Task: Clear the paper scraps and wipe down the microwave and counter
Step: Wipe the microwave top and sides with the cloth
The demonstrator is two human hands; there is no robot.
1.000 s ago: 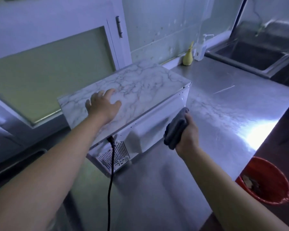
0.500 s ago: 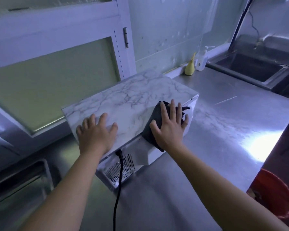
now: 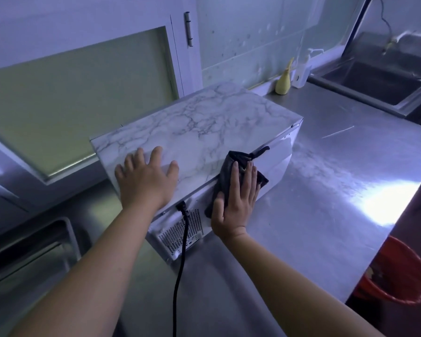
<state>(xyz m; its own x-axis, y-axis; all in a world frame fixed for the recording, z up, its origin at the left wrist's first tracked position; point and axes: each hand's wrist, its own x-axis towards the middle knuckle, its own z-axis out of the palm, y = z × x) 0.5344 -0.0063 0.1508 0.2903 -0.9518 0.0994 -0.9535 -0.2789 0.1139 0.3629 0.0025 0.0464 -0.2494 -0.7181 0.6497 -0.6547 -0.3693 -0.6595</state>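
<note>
Steel tabletop (image 3: 338, 181): brushed metal that carried the microwave and threw back a bright glare near its right edge, as my head camera saw it.
Microwave (image 3: 204, 132): it stood on the tabletop with its back panel turned toward me. Its top wore a white, grey-veined marble pattern.
Left hand (image 3: 146, 181): I had it flat on the near left part of the microwave's top, fingers straight and spread, holding nothing.
Right hand (image 3: 236, 205): my palm and straight fingers pressed the cloth against the back panel, just under the top's rear edge. No finger curled round it.
Cloth (image 3: 232, 158): dark and bunched, it lay between my right hand and the panel, its upper part lapping over the edge onto the top.
Power cord (image 3: 181, 251): black, it left the back panel between my wrists and hung down toward me, crossing the vent grille (image 3: 173, 237).
Pale strip (image 3: 338, 131): a thin sliver lay on the tabletop, right of the microwave and well apart from it. I could not tell what it was.
Yellow bottle (image 3: 283, 81): it stood at the wall behind the microwave, just beside a clear pump bottle (image 3: 301, 74).
Sink (image 3: 350, 93): it was set into the tabletop at the far right.
Red bucket (image 3: 404, 259): it sat below the tabletop's right edge.
</note>
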